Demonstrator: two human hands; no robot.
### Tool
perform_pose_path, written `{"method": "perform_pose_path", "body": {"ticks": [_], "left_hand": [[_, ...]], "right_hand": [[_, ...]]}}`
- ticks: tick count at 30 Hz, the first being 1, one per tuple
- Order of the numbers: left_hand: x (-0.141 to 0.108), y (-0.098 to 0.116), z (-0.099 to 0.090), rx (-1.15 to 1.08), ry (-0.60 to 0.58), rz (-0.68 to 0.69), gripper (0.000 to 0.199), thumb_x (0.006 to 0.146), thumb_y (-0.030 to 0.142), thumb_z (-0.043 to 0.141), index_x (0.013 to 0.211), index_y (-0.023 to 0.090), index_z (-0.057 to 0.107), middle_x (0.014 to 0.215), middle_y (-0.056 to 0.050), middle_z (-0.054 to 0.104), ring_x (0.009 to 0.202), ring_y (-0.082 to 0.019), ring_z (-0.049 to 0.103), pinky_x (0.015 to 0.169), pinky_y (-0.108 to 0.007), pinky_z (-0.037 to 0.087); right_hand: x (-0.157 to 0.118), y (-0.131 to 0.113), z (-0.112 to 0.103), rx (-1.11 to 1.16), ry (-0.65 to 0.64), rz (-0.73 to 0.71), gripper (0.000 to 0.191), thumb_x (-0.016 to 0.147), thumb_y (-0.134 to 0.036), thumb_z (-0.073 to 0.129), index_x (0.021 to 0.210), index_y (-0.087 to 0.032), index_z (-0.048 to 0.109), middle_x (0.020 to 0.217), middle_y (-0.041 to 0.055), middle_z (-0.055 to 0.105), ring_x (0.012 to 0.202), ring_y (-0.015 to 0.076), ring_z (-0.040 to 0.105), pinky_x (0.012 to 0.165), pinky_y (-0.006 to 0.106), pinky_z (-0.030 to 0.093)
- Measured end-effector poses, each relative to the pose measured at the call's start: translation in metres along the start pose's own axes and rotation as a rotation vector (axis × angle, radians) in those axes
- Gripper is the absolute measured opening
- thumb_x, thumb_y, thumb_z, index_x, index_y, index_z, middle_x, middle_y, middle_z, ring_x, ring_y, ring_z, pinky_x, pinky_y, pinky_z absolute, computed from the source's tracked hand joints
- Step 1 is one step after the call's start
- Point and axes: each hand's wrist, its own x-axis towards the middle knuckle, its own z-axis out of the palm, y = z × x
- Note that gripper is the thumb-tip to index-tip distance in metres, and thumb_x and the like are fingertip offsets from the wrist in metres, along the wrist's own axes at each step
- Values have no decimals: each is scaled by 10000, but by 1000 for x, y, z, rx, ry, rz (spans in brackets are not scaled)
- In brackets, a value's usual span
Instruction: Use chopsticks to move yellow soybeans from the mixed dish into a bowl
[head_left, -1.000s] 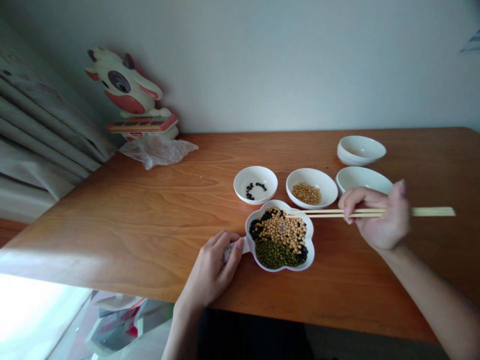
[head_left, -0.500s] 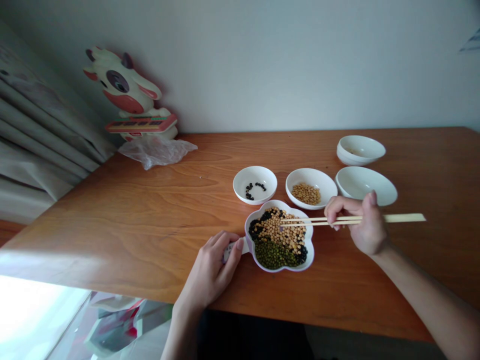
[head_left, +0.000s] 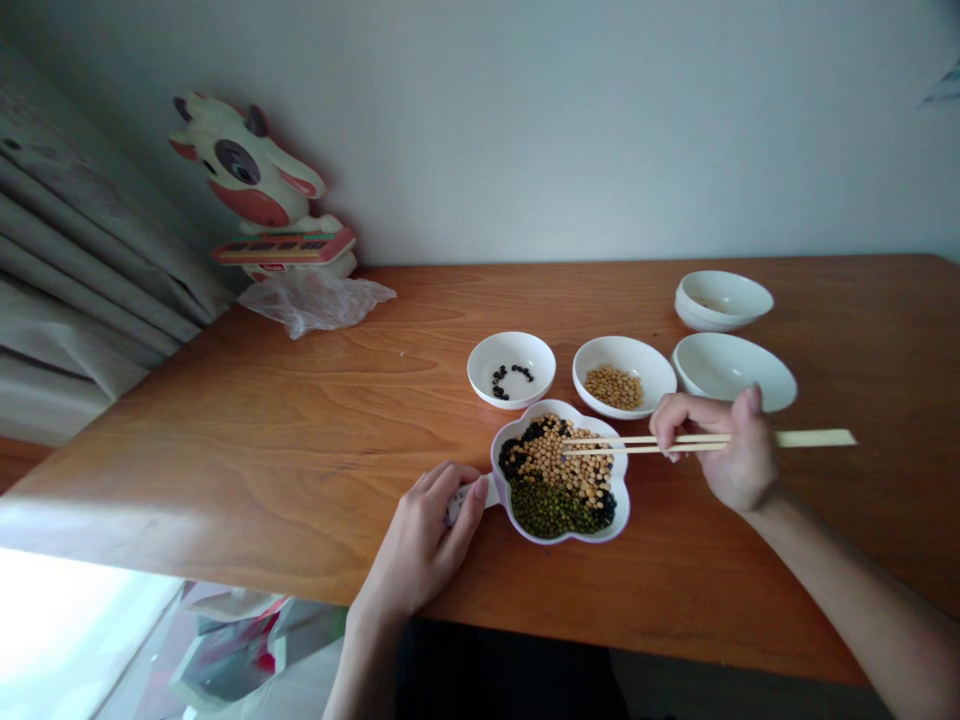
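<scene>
The left hand is gripping the white handle of a flower-shaped dish, and its small label is too blurred to read! The right hand is pinching chopsticks, tips closing narrowly over the soybeans. Mung beans are sitting nearest us. At eleven o'clock, a bowl is showing black beans; at one, another bowl is holding soybeans. Stacked bowls are waiting at two, and a cow toy is standing far off at ten, its writing unreadable!
</scene>
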Motion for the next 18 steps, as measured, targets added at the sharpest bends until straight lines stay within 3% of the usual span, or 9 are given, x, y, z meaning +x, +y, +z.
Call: {"method": "perform_pose_path", "body": {"ticks": [18], "left_hand": [[1, 1, -1, 6, 2, 2, 222, 1115, 373, 481, 1025, 243, 636, 962, -23, 696, 892, -197, 658, 859, -310, 468]], "right_hand": [[0, 0, -2, -25, 5, -4, 880, 970, -807, 106, 593, -237, 660, 575, 46, 563, 545, 197, 507, 552, 376, 400]]}}
